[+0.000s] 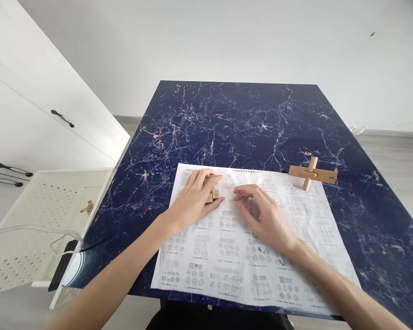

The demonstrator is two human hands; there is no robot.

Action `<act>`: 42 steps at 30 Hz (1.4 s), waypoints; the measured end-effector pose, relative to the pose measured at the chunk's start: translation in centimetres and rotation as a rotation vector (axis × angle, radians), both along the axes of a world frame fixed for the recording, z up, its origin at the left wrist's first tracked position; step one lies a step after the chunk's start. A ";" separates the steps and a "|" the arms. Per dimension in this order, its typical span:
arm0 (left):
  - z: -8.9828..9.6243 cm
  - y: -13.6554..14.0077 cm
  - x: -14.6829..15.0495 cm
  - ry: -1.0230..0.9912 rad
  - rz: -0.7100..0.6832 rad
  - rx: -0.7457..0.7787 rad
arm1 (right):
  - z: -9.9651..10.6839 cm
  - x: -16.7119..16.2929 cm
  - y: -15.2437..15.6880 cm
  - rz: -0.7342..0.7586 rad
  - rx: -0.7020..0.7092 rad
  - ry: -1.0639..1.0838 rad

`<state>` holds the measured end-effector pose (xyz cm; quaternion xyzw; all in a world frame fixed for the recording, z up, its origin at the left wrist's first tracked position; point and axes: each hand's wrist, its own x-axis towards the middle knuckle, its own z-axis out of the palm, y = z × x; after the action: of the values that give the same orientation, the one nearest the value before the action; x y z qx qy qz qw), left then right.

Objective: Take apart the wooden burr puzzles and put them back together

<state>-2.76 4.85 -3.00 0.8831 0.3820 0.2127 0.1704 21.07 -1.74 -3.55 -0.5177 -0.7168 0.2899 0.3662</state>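
Note:
My left hand (192,195) curls over a small wooden interlocking puzzle (216,194) near the upper left of the printed sheet. Its thumb and fingers wrap the light brown blocks, so much of the puzzle is hidden. To the right, my right hand (261,211) hovers over or rests on the sheet, fingers bent and thumb apart from them, with nothing visible between. The white instruction sheet (241,270) carries rows of small diagrams and lies creased under both hands. A cross-shaped wooden piece (313,174) sits over the sheet's top right corner.
The dark blue marble-patterned table (220,123) extends forward to a pale wall. At left are white cabinets (55,91) with black handles and a perforated white panel (30,220) with a small wooden piece (87,207) on it. A white cable (30,228) crosses there.

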 end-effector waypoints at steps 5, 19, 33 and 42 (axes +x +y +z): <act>-0.8 0.5 -0.6 0.017 0.119 0.049 | 0.0 0.0 0.0 0.010 -0.001 -0.020; -0.2 -2.5 -2.3 0.052 0.422 0.149 | 0.3 0.0 0.0 0.048 0.006 -0.035; 0.2 -12.8 -4.8 -0.092 0.683 -0.101 | -0.4 0.0 -0.1 0.102 0.070 -0.031; 0.3 -12.3 -5.1 -0.109 0.634 -0.091 | -0.6 0.1 -0.1 0.135 0.108 -0.025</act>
<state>-7.87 -7.47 -2.75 0.6990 0.6373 0.2848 0.1552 21.14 -1.84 -4.11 -0.4510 -0.7693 0.2683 0.3643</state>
